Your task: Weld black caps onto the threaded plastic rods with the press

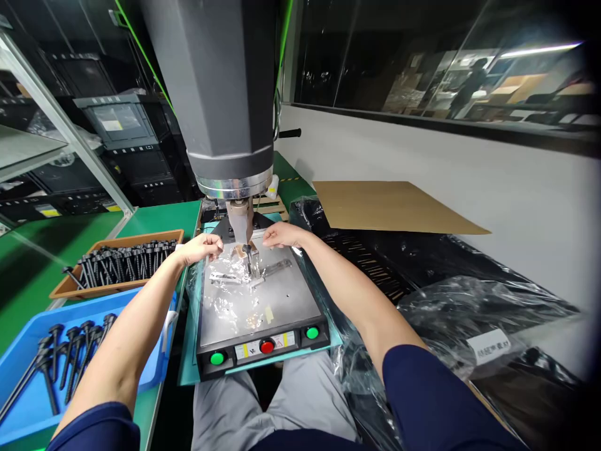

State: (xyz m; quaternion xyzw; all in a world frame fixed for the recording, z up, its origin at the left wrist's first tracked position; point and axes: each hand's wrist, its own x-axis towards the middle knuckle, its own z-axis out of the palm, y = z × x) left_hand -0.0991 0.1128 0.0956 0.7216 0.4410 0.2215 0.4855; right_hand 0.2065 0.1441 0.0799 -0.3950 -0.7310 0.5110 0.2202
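A thin, clear plastic film (225, 307) with wrinkled glints spreads over the metal plate (300, 300) of a bench machine. My left hand (203, 247) pinches its far left side, fingers closed. On the other side of the metal horn (241, 220), my right hand (282, 235) is also closed in a pinch at the film's far right; the exact grip there is hard to see. Beneath the horn's tip, between both hands, stands a small dark part (247, 250) in a metal fixture (277, 268), partly veiled by the film.
Left of the machine sit an orange tray (117, 289) of black screw-like parts and a blue tray (154, 363) with several more. The grey machine head (225, 81) hangs above. Green buttons (217, 358) flank a red button (267, 346) in front. Cardboard (389, 207) and black plastic bags (469, 300) lie right.
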